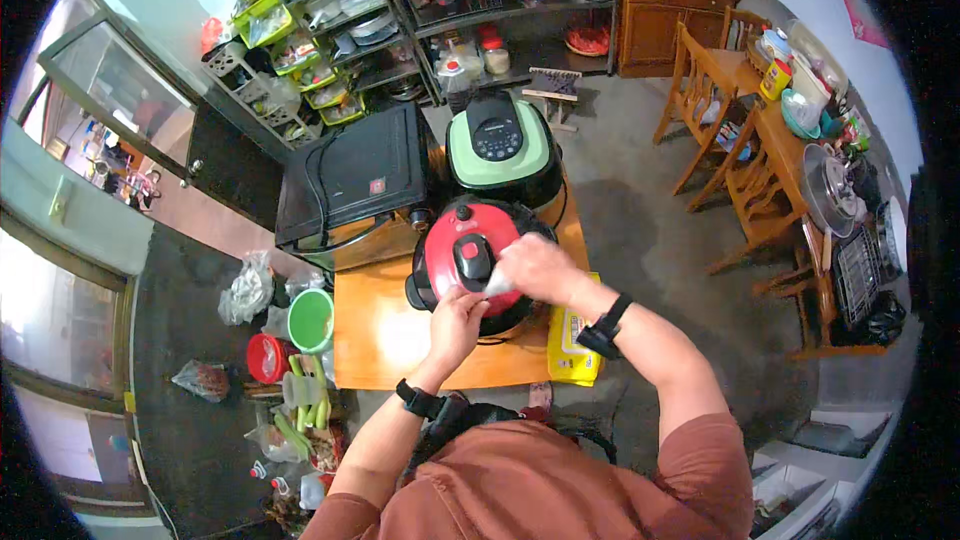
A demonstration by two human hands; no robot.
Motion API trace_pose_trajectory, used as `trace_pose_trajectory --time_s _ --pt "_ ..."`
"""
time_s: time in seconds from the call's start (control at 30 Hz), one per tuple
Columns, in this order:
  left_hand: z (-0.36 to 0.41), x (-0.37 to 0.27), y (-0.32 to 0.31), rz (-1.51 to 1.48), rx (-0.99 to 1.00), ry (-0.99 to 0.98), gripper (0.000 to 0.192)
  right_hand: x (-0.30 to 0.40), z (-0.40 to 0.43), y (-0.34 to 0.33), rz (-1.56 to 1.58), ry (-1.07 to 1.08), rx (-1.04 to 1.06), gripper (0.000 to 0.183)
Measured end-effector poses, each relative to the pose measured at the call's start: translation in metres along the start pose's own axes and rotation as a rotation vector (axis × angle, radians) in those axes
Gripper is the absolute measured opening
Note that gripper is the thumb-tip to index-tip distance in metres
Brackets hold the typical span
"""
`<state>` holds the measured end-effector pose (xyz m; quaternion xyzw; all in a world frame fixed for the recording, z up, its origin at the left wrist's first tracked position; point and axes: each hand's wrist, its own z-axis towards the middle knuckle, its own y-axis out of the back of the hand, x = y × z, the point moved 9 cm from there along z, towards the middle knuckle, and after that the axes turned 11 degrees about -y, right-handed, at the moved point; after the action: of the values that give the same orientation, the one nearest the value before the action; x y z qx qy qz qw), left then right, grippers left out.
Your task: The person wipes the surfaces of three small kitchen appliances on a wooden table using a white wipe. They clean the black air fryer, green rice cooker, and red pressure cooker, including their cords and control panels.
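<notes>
A red and black electric pressure cooker (442,247) stands on a wooden table (367,360), its lid on. My right hand (534,266) is over the right side of the lid, closed on a small white cloth or wipe (501,281). At the lid's near edge, my left hand (455,321) has its thumb and fingertips together, close to the white piece's lower end; whether it pinches that piece, I cannot tell. The lid's black handle lies just left of my right hand.
Behind the cooker are a green and black appliance (501,142) and a black countertop oven (360,172). A yellow packet (571,360) lies at the table's near right corner. Left of the table are a green basin (310,321) and a red bucket (267,358); wooden chairs (765,195) stand at right.
</notes>
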<state>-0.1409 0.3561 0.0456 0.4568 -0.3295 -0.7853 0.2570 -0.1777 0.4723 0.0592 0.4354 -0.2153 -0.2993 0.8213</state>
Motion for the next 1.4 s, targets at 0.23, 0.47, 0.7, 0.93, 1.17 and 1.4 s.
trace_pose_trajectory --time_s 0.23,0.47,0.7,0.93,1.17,1.4 --pt "0.005 -0.038 0.015 -0.01 0.101 -0.109 0.01 -0.15 -0.052 0.013 -0.138 -0.497 0.005 0.016" --pt "-0.02 -0.023 0.032 0.038 0.135 -0.121 0.011 -0.152 -0.086 0.043 -0.202 -0.485 -0.071 0.016" --pt "-0.043 0.021 0.049 0.127 0.105 0.006 0.012 -0.069 -0.056 0.1 -0.019 -0.418 -0.194 0.012" --pt "-0.033 -0.005 0.097 0.121 -0.058 0.165 0.039 0.017 0.01 0.106 -0.058 -0.219 -0.276 0.007" --pt "-0.037 -0.015 0.13 0.239 -0.027 -0.001 0.022 0.122 0.064 0.086 -0.007 0.126 -0.325 0.008" --pt "-0.105 0.048 0.189 0.022 -0.254 0.227 0.016 0.024 0.077 0.112 1.144 -0.852 -0.466 0.018"
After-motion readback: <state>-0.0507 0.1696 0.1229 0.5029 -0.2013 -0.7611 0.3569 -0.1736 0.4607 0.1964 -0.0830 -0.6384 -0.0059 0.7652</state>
